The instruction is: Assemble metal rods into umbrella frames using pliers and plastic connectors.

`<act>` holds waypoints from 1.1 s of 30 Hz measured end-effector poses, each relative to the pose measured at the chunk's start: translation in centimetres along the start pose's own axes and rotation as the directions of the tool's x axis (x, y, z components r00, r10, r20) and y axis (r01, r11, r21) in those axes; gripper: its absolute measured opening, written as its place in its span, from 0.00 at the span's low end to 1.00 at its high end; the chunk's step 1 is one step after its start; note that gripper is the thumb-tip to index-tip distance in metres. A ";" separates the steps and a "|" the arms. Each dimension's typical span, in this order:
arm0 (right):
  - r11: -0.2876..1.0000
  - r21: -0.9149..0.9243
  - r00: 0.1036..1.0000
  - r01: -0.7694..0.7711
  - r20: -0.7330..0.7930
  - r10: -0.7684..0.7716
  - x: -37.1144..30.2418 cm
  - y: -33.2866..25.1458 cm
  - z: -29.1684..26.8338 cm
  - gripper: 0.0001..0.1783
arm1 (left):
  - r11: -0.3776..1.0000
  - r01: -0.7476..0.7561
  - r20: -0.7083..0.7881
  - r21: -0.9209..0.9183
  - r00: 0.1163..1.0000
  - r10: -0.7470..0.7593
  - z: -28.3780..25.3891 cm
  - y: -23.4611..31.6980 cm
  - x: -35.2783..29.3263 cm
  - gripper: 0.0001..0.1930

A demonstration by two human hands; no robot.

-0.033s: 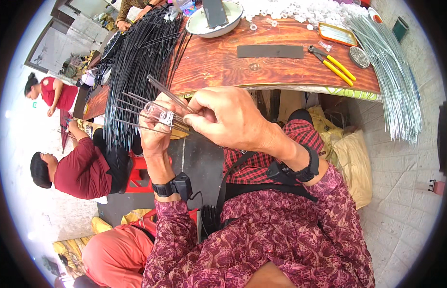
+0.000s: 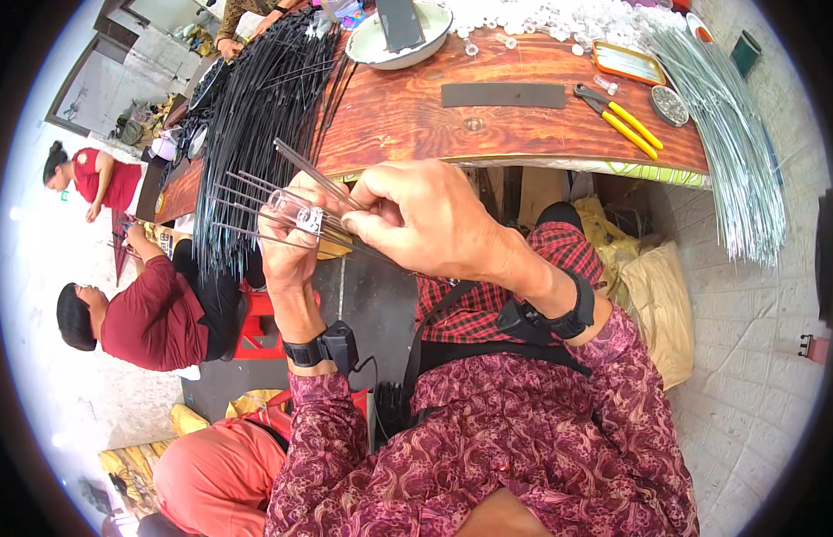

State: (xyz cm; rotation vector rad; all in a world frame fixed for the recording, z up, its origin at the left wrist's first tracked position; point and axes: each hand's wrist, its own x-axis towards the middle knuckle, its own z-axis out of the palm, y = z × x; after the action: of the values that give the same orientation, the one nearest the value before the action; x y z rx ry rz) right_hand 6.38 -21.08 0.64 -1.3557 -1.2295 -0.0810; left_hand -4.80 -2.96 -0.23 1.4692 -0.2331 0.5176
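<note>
My left hand (image 2: 291,255) is closed around a small clear plastic cylinder (image 2: 289,208) and several thin dark rods (image 2: 246,204). The rods fan out to the left past its fingers, while their other ends run under my right hand. My right hand (image 2: 434,219) is closed too, thumb and forefinger pinching thicker-looking dark rods (image 2: 307,170) that slant up and to the left. Both hands meet in front of the wooden table's near edge. My right palm and some fingertips are hidden, so I cannot tell how the rods pass through the clear piece.
On the wooden table (image 2: 390,134) lie a black rod bundle (image 2: 255,116), a bowl (image 2: 381,58), a dark strip (image 2: 503,95), yellow-handled cutters (image 2: 627,125), a tray (image 2: 628,64), a round tin (image 2: 670,106), clear plastic pieces (image 2: 542,20) and silvery wires (image 2: 725,143). Co-workers (image 2: 157,313) sit at left.
</note>
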 end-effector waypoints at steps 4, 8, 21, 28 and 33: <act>0.991 0.042 0.991 -0.124 0.044 0.123 0.3 -0.5 -0.7 0.08 | 0.999 0.018 -0.030 0.029 0.999 -0.017 0.7 0.5 0.2 0.20; 0.985 0.023 0.983 -0.169 0.075 0.167 0.3 -0.6 -0.8 0.09 | 0.999 0.017 0.017 0.033 1.000 -0.017 0.5 0.5 0.1 0.21; 0.914 0.201 0.936 -0.352 0.076 0.343 0.2 -0.9 -1.1 0.08 | 0.995 -0.036 0.052 -0.096 0.998 0.041 1.6 -0.2 0.4 0.23; 0.951 0.184 0.968 -0.250 0.046 0.246 0.0 -0.4 -0.8 0.09 | 0.999 -0.005 0.025 -0.040 1.000 0.006 1.7 -0.1 0.6 0.20; 0.939 0.231 0.967 -0.254 0.071 0.244 -0.1 0.1 -0.8 0.10 | 0.998 0.006 0.041 -0.058 0.999 -0.004 1.7 -0.1 0.7 0.21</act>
State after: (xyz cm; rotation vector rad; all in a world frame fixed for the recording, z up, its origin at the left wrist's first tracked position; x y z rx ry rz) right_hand 6.91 -21.73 0.76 -1.2946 -1.0543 0.2676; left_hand -3.90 -4.55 0.17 1.4241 -0.2750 0.4731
